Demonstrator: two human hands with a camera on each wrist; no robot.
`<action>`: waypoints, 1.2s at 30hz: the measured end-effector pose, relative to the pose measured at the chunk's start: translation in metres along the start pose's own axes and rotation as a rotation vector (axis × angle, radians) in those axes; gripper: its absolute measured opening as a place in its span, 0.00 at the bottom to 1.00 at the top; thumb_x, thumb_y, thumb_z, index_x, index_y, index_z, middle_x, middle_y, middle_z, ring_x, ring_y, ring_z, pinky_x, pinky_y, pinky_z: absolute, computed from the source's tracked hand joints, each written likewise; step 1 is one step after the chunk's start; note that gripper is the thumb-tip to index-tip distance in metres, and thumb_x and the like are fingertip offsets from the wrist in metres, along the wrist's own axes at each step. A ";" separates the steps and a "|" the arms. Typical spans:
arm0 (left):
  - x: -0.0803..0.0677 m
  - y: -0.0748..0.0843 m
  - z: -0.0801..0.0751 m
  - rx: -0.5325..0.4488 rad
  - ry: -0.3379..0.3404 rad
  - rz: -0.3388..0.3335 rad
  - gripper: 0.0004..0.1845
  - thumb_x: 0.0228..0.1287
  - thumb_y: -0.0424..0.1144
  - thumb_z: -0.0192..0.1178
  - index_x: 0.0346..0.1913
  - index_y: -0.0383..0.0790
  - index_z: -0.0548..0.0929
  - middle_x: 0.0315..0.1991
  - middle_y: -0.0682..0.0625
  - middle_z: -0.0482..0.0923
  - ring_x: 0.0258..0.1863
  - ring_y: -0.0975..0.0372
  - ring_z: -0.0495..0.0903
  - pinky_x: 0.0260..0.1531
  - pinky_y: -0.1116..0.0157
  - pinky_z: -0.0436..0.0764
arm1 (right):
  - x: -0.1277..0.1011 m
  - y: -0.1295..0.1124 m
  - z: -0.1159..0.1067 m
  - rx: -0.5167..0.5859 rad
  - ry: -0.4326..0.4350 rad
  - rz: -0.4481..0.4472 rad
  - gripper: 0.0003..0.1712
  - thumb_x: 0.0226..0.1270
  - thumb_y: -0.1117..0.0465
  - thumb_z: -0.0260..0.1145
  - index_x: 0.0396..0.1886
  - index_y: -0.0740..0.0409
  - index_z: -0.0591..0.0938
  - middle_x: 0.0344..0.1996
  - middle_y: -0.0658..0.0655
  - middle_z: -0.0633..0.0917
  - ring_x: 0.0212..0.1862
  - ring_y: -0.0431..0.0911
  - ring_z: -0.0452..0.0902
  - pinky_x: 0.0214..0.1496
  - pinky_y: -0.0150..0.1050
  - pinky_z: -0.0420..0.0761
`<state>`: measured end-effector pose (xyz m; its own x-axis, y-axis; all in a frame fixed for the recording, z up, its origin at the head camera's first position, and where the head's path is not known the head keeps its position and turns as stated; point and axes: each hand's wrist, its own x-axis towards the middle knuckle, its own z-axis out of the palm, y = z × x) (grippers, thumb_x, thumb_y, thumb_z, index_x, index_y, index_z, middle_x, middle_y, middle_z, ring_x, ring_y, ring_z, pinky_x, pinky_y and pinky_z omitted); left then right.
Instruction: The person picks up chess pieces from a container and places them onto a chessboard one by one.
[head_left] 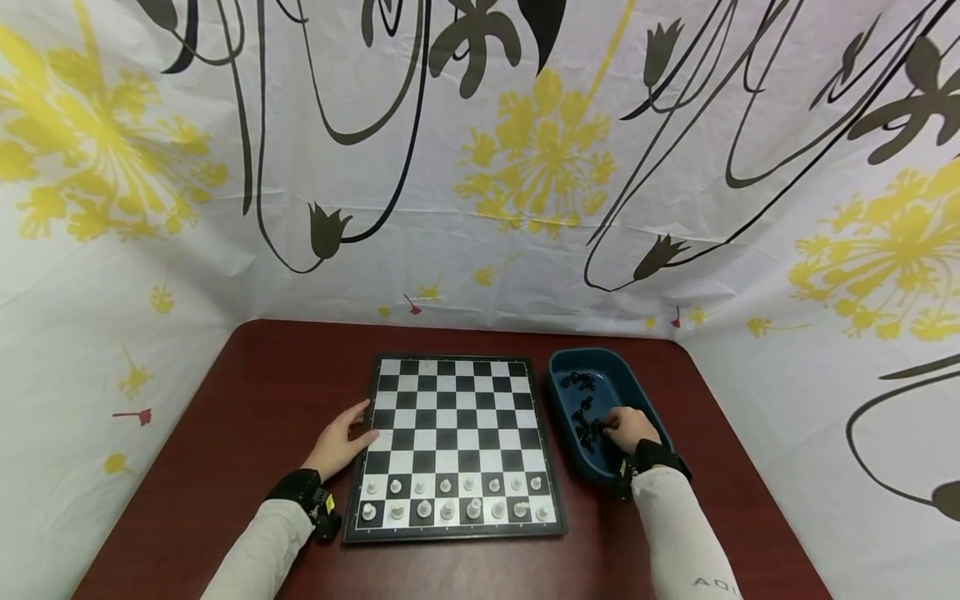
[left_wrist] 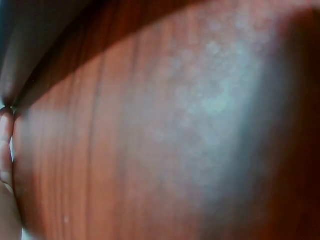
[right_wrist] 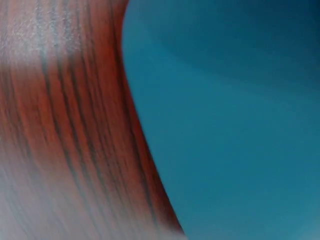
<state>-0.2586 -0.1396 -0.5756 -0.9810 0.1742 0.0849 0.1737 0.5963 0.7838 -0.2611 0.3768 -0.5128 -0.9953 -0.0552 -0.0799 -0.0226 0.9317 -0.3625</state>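
A black-and-white chessboard point(head_left: 450, 400) lies in the middle of the dark red table point(head_left: 247, 400). Two rows of white pieces point(head_left: 453, 497) stand along its near edge. My left hand point(head_left: 341, 442) rests on the table with straight fingers touching the board's left edge. In the left wrist view only a finger point(left_wrist: 5, 145) and blurred table wood point(left_wrist: 150, 150) show. A blue tray point(head_left: 555, 404) to the right of the board holds loose black pieces point(head_left: 579, 382). My right hand point(head_left: 633, 427) is inside it, fingers curled down among the pieces. Whether they pinch one is hidden.
Flower-printed white cloth point(head_left: 525, 208) walls the table at the back and on both sides. The right wrist view shows only the tray's blue wall point(right_wrist: 230, 125) against the table wood point(right_wrist: 60, 125). Bare table lies left of the board.
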 end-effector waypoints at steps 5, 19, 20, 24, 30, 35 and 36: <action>0.001 0.001 -0.001 0.004 -0.011 -0.002 0.37 0.57 0.49 0.61 0.66 0.36 0.62 0.61 0.34 0.63 0.55 0.45 0.70 0.53 0.49 0.69 | 0.001 -0.001 -0.014 0.020 0.025 0.000 0.07 0.53 0.69 0.65 0.34 0.64 0.81 0.28 0.57 0.82 0.31 0.48 0.77 0.32 0.44 0.77; 0.000 0.001 -0.002 -0.022 -0.012 -0.010 0.38 0.56 0.51 0.61 0.66 0.38 0.62 0.61 0.36 0.65 0.56 0.47 0.69 0.55 0.49 0.67 | 0.018 -0.017 -0.057 0.012 0.031 -0.063 0.07 0.54 0.71 0.62 0.33 0.67 0.81 0.28 0.61 0.82 0.32 0.52 0.76 0.34 0.47 0.77; 0.000 0.001 -0.002 -0.026 -0.015 -0.015 0.38 0.56 0.51 0.62 0.66 0.38 0.62 0.61 0.36 0.65 0.56 0.47 0.69 0.55 0.49 0.67 | 0.020 -0.017 -0.059 0.005 0.031 -0.065 0.07 0.54 0.71 0.62 0.33 0.67 0.81 0.28 0.60 0.82 0.32 0.52 0.76 0.34 0.47 0.77; -0.005 0.002 0.001 -0.028 -0.025 -0.042 0.38 0.57 0.51 0.61 0.66 0.37 0.62 0.62 0.36 0.64 0.57 0.47 0.69 0.56 0.48 0.66 | 0.025 -0.020 -0.069 -0.024 0.013 -0.064 0.07 0.55 0.71 0.62 0.34 0.67 0.81 0.29 0.61 0.81 0.33 0.51 0.76 0.34 0.46 0.77; -0.003 0.003 0.000 -0.037 -0.011 -0.046 0.37 0.56 0.49 0.62 0.66 0.37 0.62 0.62 0.36 0.63 0.57 0.47 0.69 0.56 0.48 0.66 | 0.037 -0.036 -0.087 -0.048 -0.002 -0.078 0.07 0.57 0.72 0.60 0.35 0.69 0.80 0.30 0.63 0.81 0.33 0.53 0.76 0.35 0.48 0.77; -0.002 0.002 -0.002 -0.043 -0.011 -0.038 0.38 0.56 0.51 0.62 0.66 0.37 0.62 0.62 0.36 0.64 0.57 0.47 0.69 0.56 0.48 0.66 | 0.047 -0.051 -0.095 -0.076 -0.005 -0.110 0.06 0.56 0.71 0.60 0.34 0.69 0.80 0.30 0.64 0.81 0.33 0.54 0.76 0.36 0.48 0.77; -0.003 0.002 -0.002 -0.043 -0.012 -0.038 0.38 0.56 0.51 0.61 0.66 0.37 0.62 0.62 0.36 0.64 0.57 0.47 0.69 0.56 0.48 0.66 | 0.049 -0.055 -0.095 -0.078 -0.006 -0.111 0.06 0.56 0.71 0.61 0.34 0.69 0.80 0.30 0.64 0.81 0.33 0.54 0.76 0.36 0.49 0.76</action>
<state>-0.2559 -0.1409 -0.5729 -0.9857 0.1617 0.0468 0.1318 0.5687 0.8119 -0.3172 0.3574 -0.4085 -0.9856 -0.1617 -0.0487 -0.1403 0.9448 -0.2961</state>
